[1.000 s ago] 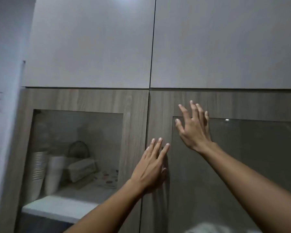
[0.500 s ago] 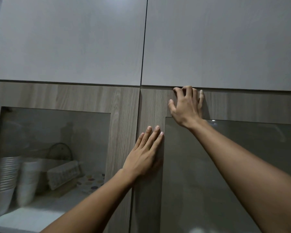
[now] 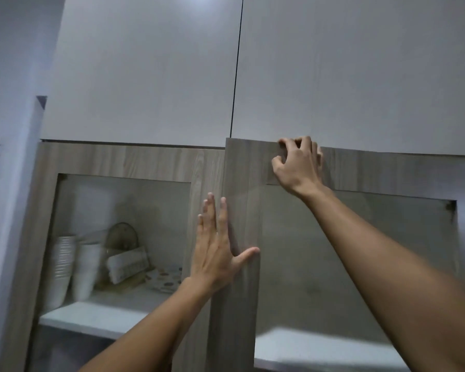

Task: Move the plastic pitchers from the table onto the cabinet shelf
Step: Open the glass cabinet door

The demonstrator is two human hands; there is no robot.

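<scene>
No pitcher or table is in view. I face a wooden cabinet with two glass-paned doors. My right hand (image 3: 297, 163) curls its fingers over the top edge of the right cabinet door (image 3: 242, 291), which stands slightly ajar, its left edge out in front of the left door. My left hand (image 3: 216, 249) lies flat with fingers spread where the two doors meet, its thumb on the right door's frame. Behind the right door's glass a white shelf (image 3: 320, 347) shows.
Behind the left cabinet door (image 3: 124, 162) a white shelf (image 3: 91, 315) holds stacked white bowls (image 3: 62, 267), white cups (image 3: 87, 267), a folded cloth and a spotted plate. Two shut grey upper doors (image 3: 145, 76) sit above. A pale wall (image 3: 8, 183) stands on the left.
My right hand rose from the glass to the right door's top edge and hooked over it. The right door has swung out a little. My left hand shifted, thumb now on that door's frame.
</scene>
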